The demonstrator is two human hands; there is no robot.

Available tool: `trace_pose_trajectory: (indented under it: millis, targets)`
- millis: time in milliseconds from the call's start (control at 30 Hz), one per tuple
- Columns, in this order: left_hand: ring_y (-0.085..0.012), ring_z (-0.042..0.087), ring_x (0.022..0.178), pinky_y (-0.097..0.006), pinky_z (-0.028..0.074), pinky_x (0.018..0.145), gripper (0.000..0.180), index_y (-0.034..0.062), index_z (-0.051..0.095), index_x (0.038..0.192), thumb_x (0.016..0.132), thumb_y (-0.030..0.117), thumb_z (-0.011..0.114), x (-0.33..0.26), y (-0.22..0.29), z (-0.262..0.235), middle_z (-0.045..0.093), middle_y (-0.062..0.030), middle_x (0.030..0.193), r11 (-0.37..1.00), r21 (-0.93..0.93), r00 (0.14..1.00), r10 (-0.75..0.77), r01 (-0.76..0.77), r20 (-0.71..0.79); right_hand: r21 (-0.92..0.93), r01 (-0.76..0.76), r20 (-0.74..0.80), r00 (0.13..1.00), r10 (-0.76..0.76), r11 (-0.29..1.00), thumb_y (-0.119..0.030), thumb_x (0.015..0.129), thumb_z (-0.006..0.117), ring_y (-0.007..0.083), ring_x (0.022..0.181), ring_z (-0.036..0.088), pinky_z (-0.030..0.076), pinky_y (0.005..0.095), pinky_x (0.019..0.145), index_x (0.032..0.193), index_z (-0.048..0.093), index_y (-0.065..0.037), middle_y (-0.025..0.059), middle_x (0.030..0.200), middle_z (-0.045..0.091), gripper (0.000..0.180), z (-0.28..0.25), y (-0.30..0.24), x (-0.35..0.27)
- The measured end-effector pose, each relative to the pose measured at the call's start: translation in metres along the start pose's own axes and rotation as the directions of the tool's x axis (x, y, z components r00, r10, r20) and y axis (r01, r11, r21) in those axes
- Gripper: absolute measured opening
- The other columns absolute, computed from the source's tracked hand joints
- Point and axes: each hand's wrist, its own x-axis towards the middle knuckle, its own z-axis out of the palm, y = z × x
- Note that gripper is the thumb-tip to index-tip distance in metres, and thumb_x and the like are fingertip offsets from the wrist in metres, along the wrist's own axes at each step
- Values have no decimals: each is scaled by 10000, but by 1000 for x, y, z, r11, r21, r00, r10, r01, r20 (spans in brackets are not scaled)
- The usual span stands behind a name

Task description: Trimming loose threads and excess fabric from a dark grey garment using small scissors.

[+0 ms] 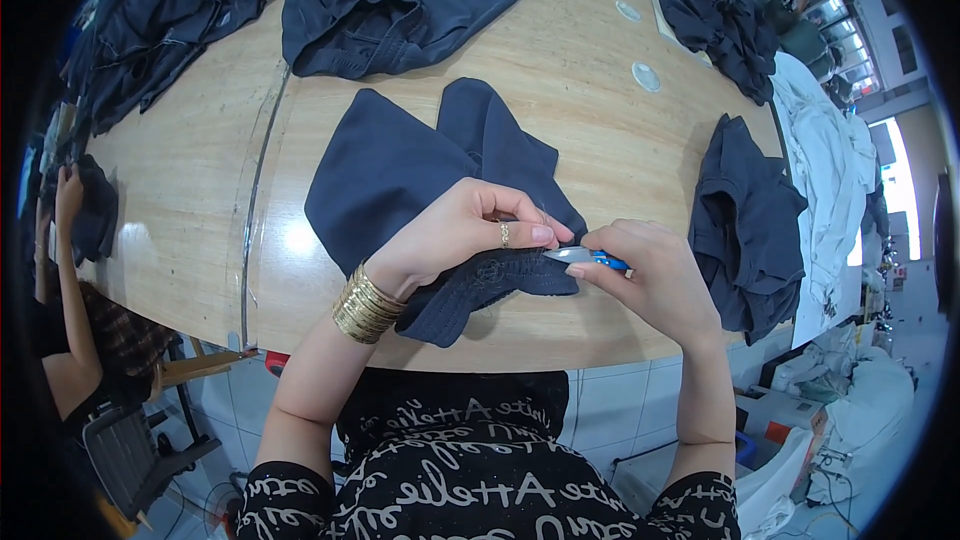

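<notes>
Dark navy shorts (375,165) lie on the wooden table (200,230) in front of me, their gathered waistband toward my body. My left hand (470,225), with gold bracelets on its wrist, pinches the waistband edge between thumb and fingers. In my right hand (645,270) are small blue-handled thread snips (590,257). The silver blades point left and touch or nearly touch the waistband beside my left fingertips. Any thread at the blade tips is too small to make out.
More dark shorts (450,15) lie beyond mine, with another dark garment (750,230) at the right. A dark pile (180,20) fills the far left, white cloth (825,160) hangs along the right edge. Another person's arm (72,270) is at the left.
</notes>
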Motion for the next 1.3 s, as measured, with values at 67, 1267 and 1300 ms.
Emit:
trace_pose_trajectory:
  millis: [67,1267,1300]
  targets:
    - [-152,645,983,-264,493,894,120,-25,685,899,893,90,650,0,-1,-1,690,-159,1040,1000,-22,1000,-13,13,-5,16,6,0,1000,-6,1000,-278,798,738,214,689,602,469,298,572,890,671,-33,77,788,646,271,2,1,1]
    - [-207,705,844,-234,551,706,155,-8,681,919,907,142,647,-7,3,-7,688,-96,883,998,31,969,-37,46,-243,56,61,-102,993,-55,997,-301,819,705,246,651,610,473,346,616,863,662,-44,82,723,636,264,15,4,10]
    - [-191,700,828,-231,547,709,152,-9,679,910,907,140,647,-8,4,-6,686,-91,869,997,53,965,-43,59,-257,72,53,-104,994,-45,996,-300,819,706,244,654,613,475,339,616,873,666,-44,83,731,639,265,14,5,10]
